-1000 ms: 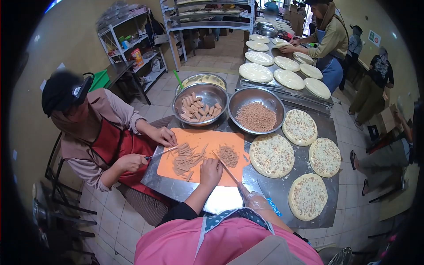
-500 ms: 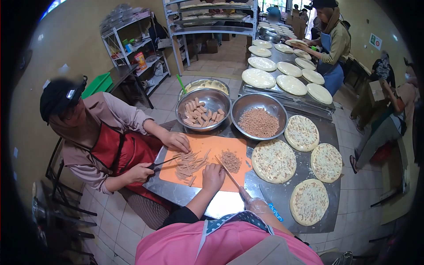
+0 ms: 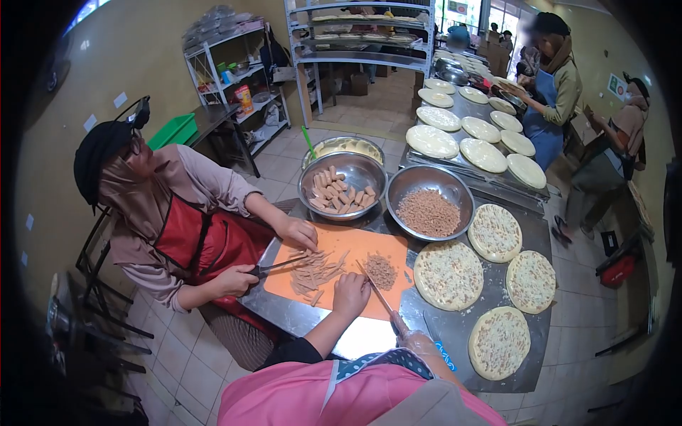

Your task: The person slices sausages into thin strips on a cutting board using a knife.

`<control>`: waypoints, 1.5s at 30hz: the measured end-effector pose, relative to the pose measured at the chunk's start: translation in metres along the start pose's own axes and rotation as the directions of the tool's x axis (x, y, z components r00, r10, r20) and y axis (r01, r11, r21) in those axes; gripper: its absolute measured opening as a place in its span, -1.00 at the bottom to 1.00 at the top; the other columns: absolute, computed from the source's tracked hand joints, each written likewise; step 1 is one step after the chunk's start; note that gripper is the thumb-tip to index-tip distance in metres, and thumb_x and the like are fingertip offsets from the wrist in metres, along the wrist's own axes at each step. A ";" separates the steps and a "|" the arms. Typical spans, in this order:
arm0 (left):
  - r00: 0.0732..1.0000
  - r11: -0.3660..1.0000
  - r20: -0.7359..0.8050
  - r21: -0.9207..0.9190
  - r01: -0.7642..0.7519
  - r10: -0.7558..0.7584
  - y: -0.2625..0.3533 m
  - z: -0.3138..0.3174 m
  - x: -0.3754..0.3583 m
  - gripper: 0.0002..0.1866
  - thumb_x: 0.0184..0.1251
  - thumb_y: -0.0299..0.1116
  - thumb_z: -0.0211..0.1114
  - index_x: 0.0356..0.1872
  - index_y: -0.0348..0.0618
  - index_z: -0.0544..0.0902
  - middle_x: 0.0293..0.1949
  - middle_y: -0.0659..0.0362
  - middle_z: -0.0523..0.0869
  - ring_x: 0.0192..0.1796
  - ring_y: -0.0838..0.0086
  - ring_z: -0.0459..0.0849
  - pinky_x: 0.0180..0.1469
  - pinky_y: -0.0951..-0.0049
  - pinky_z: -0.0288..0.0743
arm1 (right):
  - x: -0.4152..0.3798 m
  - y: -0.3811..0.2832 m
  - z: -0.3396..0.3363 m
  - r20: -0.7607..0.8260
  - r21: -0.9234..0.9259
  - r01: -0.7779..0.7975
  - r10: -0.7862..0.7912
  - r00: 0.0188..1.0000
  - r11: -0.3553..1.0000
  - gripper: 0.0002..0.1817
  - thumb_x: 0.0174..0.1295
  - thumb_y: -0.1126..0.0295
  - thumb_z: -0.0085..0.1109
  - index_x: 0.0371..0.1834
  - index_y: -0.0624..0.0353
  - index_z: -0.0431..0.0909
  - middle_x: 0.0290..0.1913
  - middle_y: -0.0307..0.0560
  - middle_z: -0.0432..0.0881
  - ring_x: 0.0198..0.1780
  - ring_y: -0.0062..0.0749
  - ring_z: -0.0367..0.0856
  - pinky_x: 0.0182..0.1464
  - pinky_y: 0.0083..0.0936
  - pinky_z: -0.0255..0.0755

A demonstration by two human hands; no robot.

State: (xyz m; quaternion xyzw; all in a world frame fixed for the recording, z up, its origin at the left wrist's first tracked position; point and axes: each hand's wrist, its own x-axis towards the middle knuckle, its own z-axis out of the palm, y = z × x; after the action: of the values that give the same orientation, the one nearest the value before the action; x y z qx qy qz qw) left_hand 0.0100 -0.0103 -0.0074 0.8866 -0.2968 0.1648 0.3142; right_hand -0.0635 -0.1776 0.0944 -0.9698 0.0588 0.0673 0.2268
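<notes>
Gripped a knife [image 3: 379, 292] in the right hand [image 3: 419, 341], angling it over the orange board [image 3: 355, 239] just beside a pile of brown bits [image 3: 381, 272]. Rested the left hand [image 3: 352, 294], curled, near the knife's tip; could not tell if pinching anything. Had brown strips [image 3: 310, 275] leftward, two steel bowls [image 3: 426, 179] beyond, topped dough rounds [image 3: 448, 277] rightward.

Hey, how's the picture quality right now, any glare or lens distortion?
Head view: strong fisheye distortion, corners falling to black; head view again: white glare washing out a patch of the shiny grey metal table, just beside the orange rectangular cutting board.
</notes>
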 end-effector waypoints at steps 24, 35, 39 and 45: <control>1.000 1.000 -0.005 -0.012 -0.015 0.015 0.000 -0.001 0.000 -0.89 0.04 -0.36 0.24 -0.42 -0.15 0.56 -0.41 0.14 0.52 -0.24 0.24 0.49 -0.19 0.22 0.33 | -0.005 0.000 0.002 0.042 0.037 -0.055 0.053 0.998 0.998 -0.39 0.31 0.32 -0.20 0.43 -0.21 -0.08 -0.25 0.31 0.55 -0.19 0.15 0.55 -0.13 -0.08 0.39; 1.000 0.999 -0.019 -0.028 -0.016 0.016 -0.001 0.000 0.000 -0.89 0.04 -0.37 0.24 -0.44 -0.15 0.55 -0.42 0.15 0.52 -0.25 0.25 0.49 -0.20 0.22 0.33 | -0.003 0.000 -0.005 0.040 0.043 -0.072 0.071 0.997 0.996 -0.40 0.31 0.31 -0.20 0.43 -0.23 -0.08 -0.25 0.31 0.55 -0.18 0.16 0.54 -0.12 -0.07 0.38; 0.999 0.999 -0.022 -0.023 -0.024 0.023 -0.002 0.000 -0.001 -0.89 0.04 -0.37 0.24 -0.44 -0.15 0.55 -0.42 0.15 0.52 -0.25 0.25 0.49 -0.20 0.22 0.33 | -0.002 0.001 -0.008 0.038 0.047 -0.080 0.078 0.996 0.996 -0.40 0.31 0.31 -0.20 0.43 -0.23 -0.07 -0.24 0.31 0.55 -0.18 0.17 0.54 -0.12 -0.07 0.38; 1.000 0.999 -0.020 -0.027 -0.022 0.022 -0.002 -0.001 -0.001 -0.89 0.04 -0.37 0.24 -0.43 -0.15 0.55 -0.41 0.15 0.52 -0.25 0.25 0.48 -0.20 0.23 0.33 | 0.002 0.001 -0.014 0.028 0.052 -0.087 0.086 0.996 0.995 -0.40 0.32 0.31 -0.20 0.43 -0.24 -0.07 -0.24 0.32 0.55 -0.17 0.17 0.54 -0.11 -0.07 0.37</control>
State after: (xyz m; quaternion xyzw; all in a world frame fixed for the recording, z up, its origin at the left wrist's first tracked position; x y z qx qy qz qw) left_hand 0.0104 -0.0087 -0.0079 0.8773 -0.3056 0.1728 0.3273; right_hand -0.0602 -0.1846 0.1063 -0.9590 0.0996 0.0882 0.2503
